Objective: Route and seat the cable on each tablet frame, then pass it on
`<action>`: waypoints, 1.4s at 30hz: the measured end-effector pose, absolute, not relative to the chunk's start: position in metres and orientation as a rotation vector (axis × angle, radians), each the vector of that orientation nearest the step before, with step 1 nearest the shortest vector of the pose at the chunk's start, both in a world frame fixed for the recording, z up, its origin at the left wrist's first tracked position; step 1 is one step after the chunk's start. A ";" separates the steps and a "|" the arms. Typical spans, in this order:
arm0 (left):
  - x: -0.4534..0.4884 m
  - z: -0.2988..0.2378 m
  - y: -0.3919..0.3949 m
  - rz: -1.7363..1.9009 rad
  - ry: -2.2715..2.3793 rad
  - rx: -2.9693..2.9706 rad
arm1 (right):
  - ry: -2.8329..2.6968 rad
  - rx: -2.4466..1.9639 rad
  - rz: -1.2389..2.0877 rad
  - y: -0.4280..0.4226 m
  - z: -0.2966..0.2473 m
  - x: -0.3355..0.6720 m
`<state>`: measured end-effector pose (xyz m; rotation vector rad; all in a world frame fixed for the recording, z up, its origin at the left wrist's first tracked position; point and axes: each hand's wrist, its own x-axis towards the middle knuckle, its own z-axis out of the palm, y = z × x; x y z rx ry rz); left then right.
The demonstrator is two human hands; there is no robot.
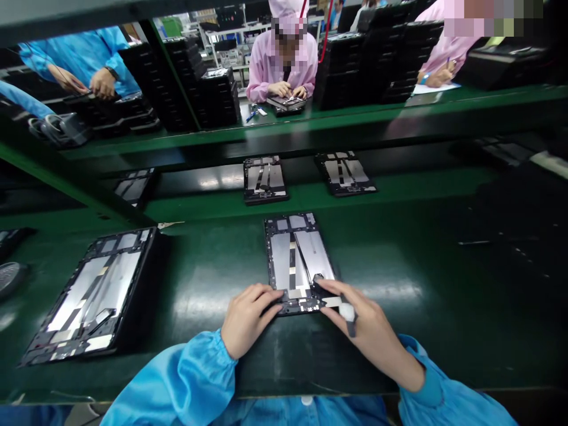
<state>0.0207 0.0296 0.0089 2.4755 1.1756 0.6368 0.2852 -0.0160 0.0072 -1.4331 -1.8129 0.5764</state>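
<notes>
One tablet frame [296,260] lay near the counter's [208,284] front edge, gripped by the left hand [248,319]; the right hand [368,331] pinched a white-tipped tool [348,312] over it.

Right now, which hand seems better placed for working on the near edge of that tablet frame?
The right hand, probably: it holds a dark tool with a white end, right at the near corner of the black tablet frame, while the left hand rests on the frame's other side.
</notes>
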 end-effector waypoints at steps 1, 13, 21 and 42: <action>0.024 0.009 0.031 0.645 1.146 2.515 | -1.859 -1.361 0.600 -0.014 0.010 0.277; 0.037 0.006 0.025 0.724 1.153 2.035 | -1.925 -1.130 0.697 0.012 0.010 0.231; 0.040 0.008 0.029 0.700 1.166 1.863 | -1.916 -1.124 0.767 0.014 0.007 0.237; 0.031 0.009 0.026 0.653 1.108 2.082 | -1.897 -1.152 0.866 0.013 0.011 0.238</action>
